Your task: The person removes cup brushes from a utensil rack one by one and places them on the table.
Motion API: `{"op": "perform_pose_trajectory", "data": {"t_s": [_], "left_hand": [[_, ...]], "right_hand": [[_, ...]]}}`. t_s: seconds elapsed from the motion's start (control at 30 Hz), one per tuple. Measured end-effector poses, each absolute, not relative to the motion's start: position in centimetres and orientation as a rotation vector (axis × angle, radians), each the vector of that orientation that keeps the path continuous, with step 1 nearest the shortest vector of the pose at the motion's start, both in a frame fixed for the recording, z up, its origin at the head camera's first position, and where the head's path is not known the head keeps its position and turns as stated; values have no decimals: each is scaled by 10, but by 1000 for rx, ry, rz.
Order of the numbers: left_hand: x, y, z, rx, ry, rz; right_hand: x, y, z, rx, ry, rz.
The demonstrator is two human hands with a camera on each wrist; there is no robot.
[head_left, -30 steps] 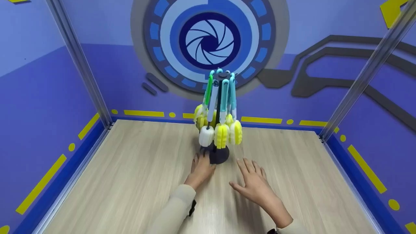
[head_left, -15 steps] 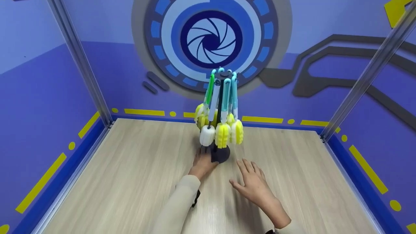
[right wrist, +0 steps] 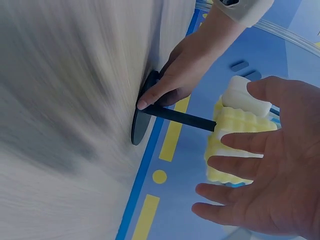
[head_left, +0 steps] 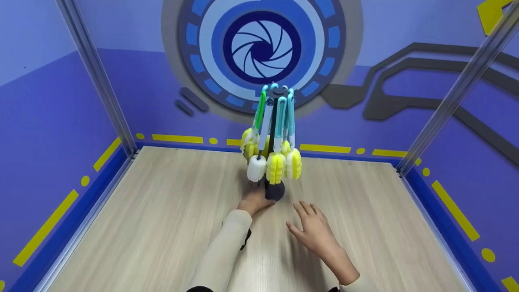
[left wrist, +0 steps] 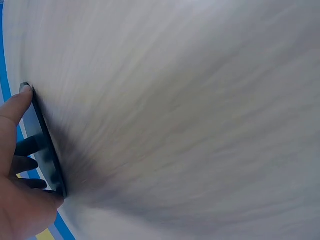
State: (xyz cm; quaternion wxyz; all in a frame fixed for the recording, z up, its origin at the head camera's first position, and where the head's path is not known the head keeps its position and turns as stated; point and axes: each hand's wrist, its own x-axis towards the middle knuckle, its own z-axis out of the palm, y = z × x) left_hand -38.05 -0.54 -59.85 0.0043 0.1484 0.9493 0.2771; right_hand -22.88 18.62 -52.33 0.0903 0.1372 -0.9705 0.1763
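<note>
A black display stand [head_left: 276, 190] with a round base stands towards the back of the table. Several sponge cup brushes hang from its top, among them a white-headed brush [head_left: 256, 168] and a yellow-headed brush [head_left: 276, 168]. My left hand [head_left: 254, 200] grips the base from the left. Thumb and fingers lie on the rim of the round base [left wrist: 44, 145] in the left wrist view. Apart from the stand, to its front right, my right hand [head_left: 313, 229] holds nothing; its fingers are spread, and the palm shows in the right wrist view.
Wood-grain table [head_left: 170, 211] spreads around the stand. Behind it rises a blue-purple wall [head_left: 194, 125] with a printed round emblem. Metal frame posts [head_left: 97, 77] mark the rear corners.
My left hand has slid forward and right around the base, and its thumb now lies on the front edge. The right hand has barely moved. The stand keeps its place.
</note>
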Motion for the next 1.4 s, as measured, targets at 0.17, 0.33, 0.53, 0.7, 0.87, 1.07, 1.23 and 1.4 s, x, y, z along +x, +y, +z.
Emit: {"op": "perform_pose_trajectory", "data": {"t_s": [0.17,0.33,0.53,0.7,0.87,1.07,1.23,1.4], "left_hand": [[-383,-7,-594,481,2959,849],[-385,-7,-591,459,2973,818],[-384,-7,-591,461,2980,848],[-383,-6,-591,467,2986,868],[-382,-6,-587,463,2977,895],[-382,-7,-586,458,2938,933],[-384,-8,-590,453,2929,922],[-385,-6,-594,434,2934,871]], "right_hand": [[-228,187,-524,413,-2887,520],[-228,188,-522,423,-2880,518],[-227,188,-520,429,-2873,511],[-227,188,-521,438,-2863,521],[-227,187,-522,437,-2841,517],[-230,186,-520,441,-2788,623],[-233,184,-516,439,-2698,684],[-238,183,-507,407,-2632,716]]}}
